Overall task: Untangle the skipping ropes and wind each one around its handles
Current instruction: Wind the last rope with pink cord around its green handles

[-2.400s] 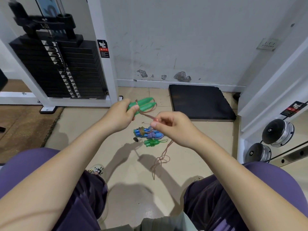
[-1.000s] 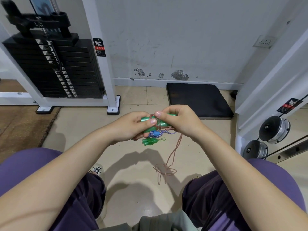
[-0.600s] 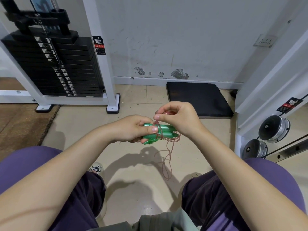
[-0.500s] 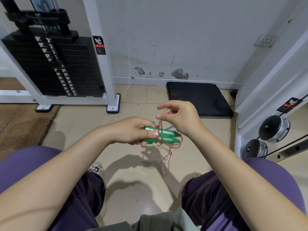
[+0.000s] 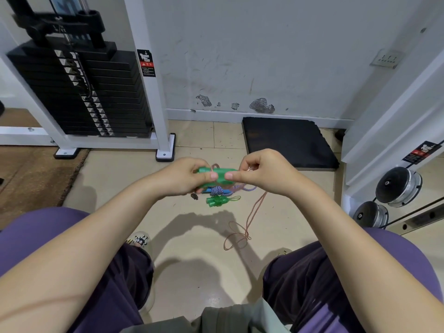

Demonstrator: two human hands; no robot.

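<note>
handles (image 5: 217,175) gripped in my left hand (image 5: 182,176) | right hand (image 5: 266,173) pinches thin pink cord (image 5: 252,217); light, limp, likely springy; keep it taut near the handles

Green handles (image 5: 222,175), pinkish-brown rope (image 5: 249,218), blue-and-white braided rope (image 5: 217,189), black mat (image 5: 287,143), purple sleeves (image 5: 36,234).

Floor (image 5: 197,272) (beige): wound ropes (image 5: 219,195), mat (image 5: 288,143)
</note>
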